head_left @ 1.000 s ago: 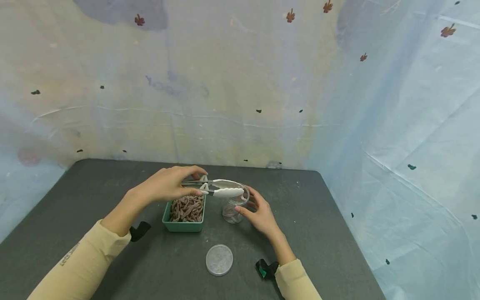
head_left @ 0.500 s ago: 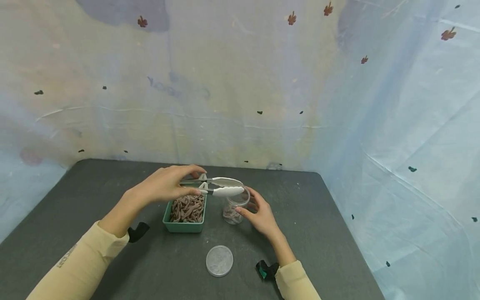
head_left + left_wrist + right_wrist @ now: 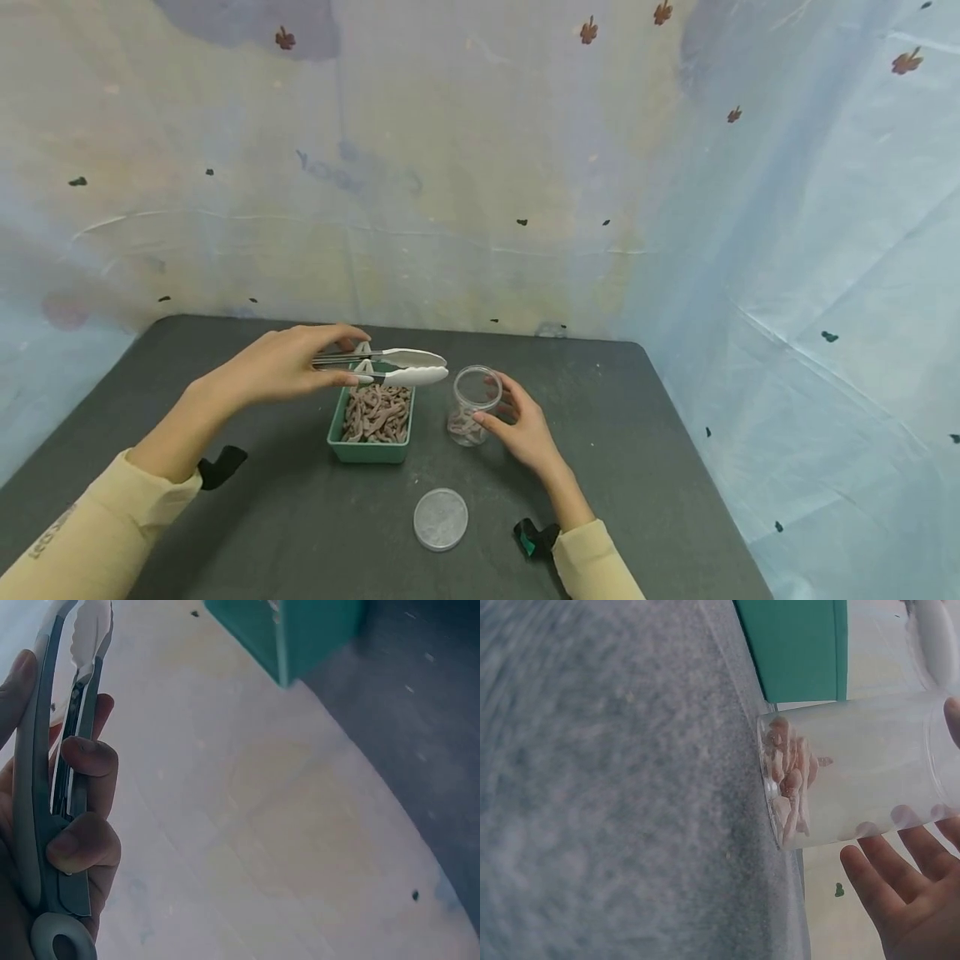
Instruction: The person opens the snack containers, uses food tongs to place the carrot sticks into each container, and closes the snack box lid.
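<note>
Head view: a pair of tongs (image 3: pixel 415 377) with white tips is held roughly level above the far part of a green tub (image 3: pixel 368 453), the tips parted and pointing toward, but short of, a clear open jar (image 3: pixel 463 407). The left hand (image 3: pixel 292 364) grasps the tongs, its fingers curled round the handle arms, as the left wrist view shows. The right hand (image 3: pixel 527 427) grasps the jar, thumb and fingers set about its upper wall. The jar stands on the bench (image 3: pixel 645 508) just beside the tub; in the right wrist view, a small heap of brownish strips (image 3: pixel 789 776) lies at its bottom. Similar strips are heaped inside the tub. Nearer the wearer, a round, translucent lid (image 3: pixel 440 521) lies flat, apart from both containers. Beyond the bench hangs a pale sheet (image 3: pixel 450 175) bearing leaf-shaped marks.
</note>
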A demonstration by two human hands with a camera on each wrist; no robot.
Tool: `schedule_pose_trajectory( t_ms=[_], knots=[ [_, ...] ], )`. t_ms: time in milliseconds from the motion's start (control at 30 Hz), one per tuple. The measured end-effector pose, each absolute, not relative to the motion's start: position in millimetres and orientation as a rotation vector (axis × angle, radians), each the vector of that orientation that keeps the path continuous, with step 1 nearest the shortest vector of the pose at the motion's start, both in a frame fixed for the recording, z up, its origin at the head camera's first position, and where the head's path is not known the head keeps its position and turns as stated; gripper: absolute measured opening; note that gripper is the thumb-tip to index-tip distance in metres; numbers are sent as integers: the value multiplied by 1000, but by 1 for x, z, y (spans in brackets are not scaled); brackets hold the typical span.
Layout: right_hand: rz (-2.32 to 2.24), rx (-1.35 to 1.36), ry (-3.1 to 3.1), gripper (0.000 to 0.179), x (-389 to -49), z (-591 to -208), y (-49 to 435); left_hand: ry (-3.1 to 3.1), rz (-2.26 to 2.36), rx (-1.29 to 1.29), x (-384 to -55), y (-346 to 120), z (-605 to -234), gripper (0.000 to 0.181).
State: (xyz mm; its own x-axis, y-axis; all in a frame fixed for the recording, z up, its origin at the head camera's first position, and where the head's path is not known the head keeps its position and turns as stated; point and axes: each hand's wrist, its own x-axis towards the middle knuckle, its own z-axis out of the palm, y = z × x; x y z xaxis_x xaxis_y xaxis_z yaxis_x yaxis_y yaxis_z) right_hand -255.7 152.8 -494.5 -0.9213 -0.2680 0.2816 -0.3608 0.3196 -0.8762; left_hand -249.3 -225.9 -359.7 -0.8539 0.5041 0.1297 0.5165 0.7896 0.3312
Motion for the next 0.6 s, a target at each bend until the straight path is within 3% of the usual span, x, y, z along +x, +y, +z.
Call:
schedule_pose_trajectory(
  t_ms=[600],
  knots=[
    [1653,561,-2535,73,-250,-484,151,-3117,-451,-882,-237,-258,-364,79]
  ],
)
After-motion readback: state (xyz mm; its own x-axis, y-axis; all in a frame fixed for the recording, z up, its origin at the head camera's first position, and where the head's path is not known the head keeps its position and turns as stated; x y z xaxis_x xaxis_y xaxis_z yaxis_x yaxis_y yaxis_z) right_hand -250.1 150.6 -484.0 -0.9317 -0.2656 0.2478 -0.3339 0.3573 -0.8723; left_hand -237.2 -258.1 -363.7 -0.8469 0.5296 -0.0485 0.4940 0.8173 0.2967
